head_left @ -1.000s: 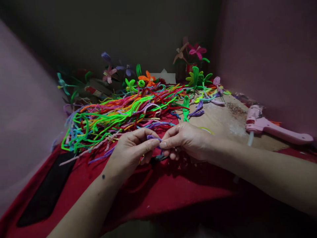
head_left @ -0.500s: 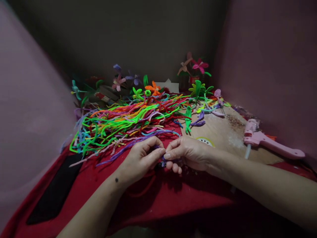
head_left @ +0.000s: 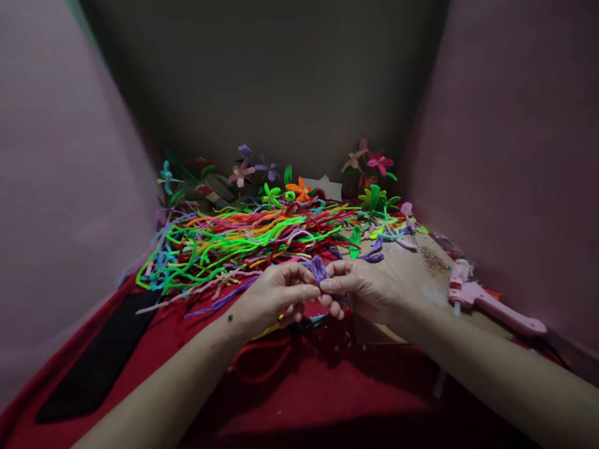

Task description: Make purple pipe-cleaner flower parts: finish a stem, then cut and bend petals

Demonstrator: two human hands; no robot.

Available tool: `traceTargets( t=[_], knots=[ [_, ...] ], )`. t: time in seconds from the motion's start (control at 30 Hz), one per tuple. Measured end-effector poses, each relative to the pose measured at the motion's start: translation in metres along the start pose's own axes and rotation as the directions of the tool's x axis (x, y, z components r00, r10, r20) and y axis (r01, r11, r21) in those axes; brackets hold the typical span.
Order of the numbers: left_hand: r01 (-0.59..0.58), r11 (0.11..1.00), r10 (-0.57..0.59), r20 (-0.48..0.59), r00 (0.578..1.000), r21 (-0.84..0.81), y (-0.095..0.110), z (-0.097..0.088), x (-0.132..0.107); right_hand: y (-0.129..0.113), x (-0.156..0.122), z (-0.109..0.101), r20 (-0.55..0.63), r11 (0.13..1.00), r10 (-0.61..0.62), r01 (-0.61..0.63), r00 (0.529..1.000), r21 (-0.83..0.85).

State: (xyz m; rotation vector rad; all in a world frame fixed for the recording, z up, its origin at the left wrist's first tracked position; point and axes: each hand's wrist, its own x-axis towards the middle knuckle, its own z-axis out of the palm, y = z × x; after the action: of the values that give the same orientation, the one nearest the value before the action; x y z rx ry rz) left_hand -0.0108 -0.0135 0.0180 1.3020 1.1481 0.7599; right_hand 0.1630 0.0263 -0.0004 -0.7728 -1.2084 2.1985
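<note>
A small purple petal of folded pipe cleaner stands upright between my two hands, above the front of the red cloth. My right hand pinches its lower end between thumb and forefinger, with the other fingers curled below. From the other side my left hand closes on the petal, its thumb tip near the base and its forefinger along the edge. The part of the petal behind the fingertips is hidden. Under the hands a red loop, perhaps a scissor handle, lies on the cloth.
A heap of colourful pipe cleaners spreads behind my hands. A pink glue gun lies at the right by a tan board. Finished flowers, such as an orange one, stand at the back. A black strip lies left on the red cloth.
The purple petal now shows above my fingertips, where it was mostly hidden before. My hands have parted slightly. The view has shifted, so the heap and flowers sit lower.
</note>
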Motion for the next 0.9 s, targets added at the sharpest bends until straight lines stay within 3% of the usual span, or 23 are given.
traceTargets(
  t=[0.1,0.2,0.27,0.33,0.4,0.47,0.57,0.73,0.9],
  knots=[
    [0.023,0.998,-0.022,-0.003,1.000,0.058,-0.001,0.004,0.002,0.000,0.002,-0.001,-0.030,0.998,-0.038,0.036,0.999,-0.053],
    [-0.040,0.994,0.046,-0.056,0.997,0.102,-0.002,0.009,0.006,0.001,0.005,0.003,-0.085,0.980,-0.112,0.096,0.990,-0.173],
    [-0.132,0.963,0.160,-0.103,0.982,0.237,-0.002,0.011,0.008,0.002,0.007,0.007,-0.117,0.948,-0.192,0.154,0.974,-0.278],
    [-0.228,0.866,0.317,-0.138,0.938,0.444,-0.002,0.012,0.009,0.005,0.010,0.010,-0.124,0.913,-0.250,0.191,0.960,-0.359],
    [-0.264,0.790,0.400,-0.140,0.906,0.554,-0.003,0.011,0.010,0.008,0.012,0.010,-0.126,0.891,-0.281,0.209,0.951,-0.404],
    [-0.239,0.859,0.326,-0.123,0.937,0.452,-0.005,0.008,0.010,0.010,0.015,0.009,-0.123,0.880,-0.302,0.227,0.946,-0.417],
    [-0.163,0.974,0.175,-0.062,0.983,0.156,-0.008,-0.002,0.010,0.009,0.017,0.007,-0.119,0.898,-0.279,0.215,0.953,-0.383],
    [-0.194,0.977,0.179,-0.167,0.970,-0.083,-0.010,-0.010,0.009,0.008,0.014,0.009,-0.106,0.954,-0.151,0.117,0.983,-0.276],
    [-0.165,0.976,0.130,-0.222,0.966,-0.143,-0.011,-0.004,0.009,0.014,0.010,0.008,-0.052,0.986,-0.108,0.100,0.993,-0.133]
  ],
)
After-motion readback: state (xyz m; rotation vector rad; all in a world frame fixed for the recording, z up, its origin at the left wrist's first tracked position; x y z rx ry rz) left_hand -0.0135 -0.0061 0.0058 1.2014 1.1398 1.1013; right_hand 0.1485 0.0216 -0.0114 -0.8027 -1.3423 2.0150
